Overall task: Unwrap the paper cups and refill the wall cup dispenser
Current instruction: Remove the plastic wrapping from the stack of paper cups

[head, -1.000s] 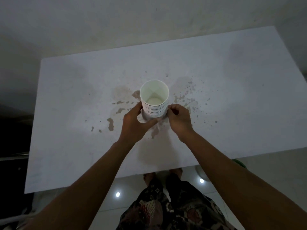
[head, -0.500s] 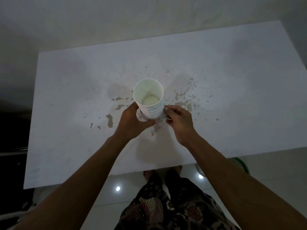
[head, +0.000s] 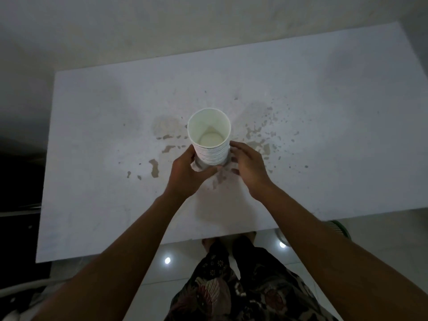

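A stack of white paper cups (head: 209, 144) stands upright, mouth up, in the middle of a white table (head: 324, 112). Clear plastic wrap (head: 203, 165) is bunched low around the stack's base. My left hand (head: 185, 174) grips the wrap and the lower left side of the stack, thumb across the front. My right hand (head: 249, 164) curls around the lower right side, fingers on the wrap. The lower cups are hidden behind my hands. No wall dispenser is in view.
Brown stains and chips (head: 154, 167) mark the tabletop around the stack. A pale wall (head: 162, 26) runs behind the table. A green object (head: 340, 228) sits on the tiled floor under the right front edge, by my feet (head: 208, 243).
The stack has tilted back closer to upright. Both hands have shifted around its base, and the wrap has been pushed lower, down around the bottom cups.
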Action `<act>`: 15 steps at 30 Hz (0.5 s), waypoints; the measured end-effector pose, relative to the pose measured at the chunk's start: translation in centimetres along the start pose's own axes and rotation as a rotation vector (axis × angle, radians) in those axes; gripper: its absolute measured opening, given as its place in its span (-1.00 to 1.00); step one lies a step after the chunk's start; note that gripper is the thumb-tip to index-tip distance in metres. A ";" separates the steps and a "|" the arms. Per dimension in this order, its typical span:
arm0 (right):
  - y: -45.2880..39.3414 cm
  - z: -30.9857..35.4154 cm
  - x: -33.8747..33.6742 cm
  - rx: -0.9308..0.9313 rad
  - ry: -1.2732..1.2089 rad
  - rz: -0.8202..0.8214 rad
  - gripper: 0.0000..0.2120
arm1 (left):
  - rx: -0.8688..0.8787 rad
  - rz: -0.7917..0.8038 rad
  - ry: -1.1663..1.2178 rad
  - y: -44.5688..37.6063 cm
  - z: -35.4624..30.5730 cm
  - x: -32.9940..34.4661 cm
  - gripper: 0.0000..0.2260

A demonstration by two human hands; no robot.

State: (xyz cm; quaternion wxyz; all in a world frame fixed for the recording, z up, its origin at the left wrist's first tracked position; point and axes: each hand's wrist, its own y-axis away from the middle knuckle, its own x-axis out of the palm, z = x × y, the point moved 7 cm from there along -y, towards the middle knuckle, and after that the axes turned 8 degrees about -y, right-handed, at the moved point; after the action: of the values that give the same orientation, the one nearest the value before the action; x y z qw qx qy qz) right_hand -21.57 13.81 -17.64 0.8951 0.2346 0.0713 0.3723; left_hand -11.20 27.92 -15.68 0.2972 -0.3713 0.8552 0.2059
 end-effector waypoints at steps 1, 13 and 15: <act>0.2 -0.5 0.1 0.077 -0.100 0.018 -0.81 | -0.019 0.006 0.002 0.0 0.3 0.3 -0.39; -0.7 -3.0 -0.6 -0.062 0.300 -0.080 -0.92 | 0.055 -0.115 0.027 0.6 -2.4 -1.4 -0.38; -0.8 -3.0 -0.3 -0.119 0.425 -0.109 -0.93 | 0.051 -0.112 0.028 0.5 -2.7 -1.4 -0.41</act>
State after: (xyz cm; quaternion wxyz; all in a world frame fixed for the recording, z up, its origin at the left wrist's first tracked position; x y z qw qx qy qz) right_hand -22.16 14.16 -20.66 0.8910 0.0935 0.2485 0.3682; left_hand -11.80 27.43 -12.67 0.3056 -0.4138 0.8422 0.1616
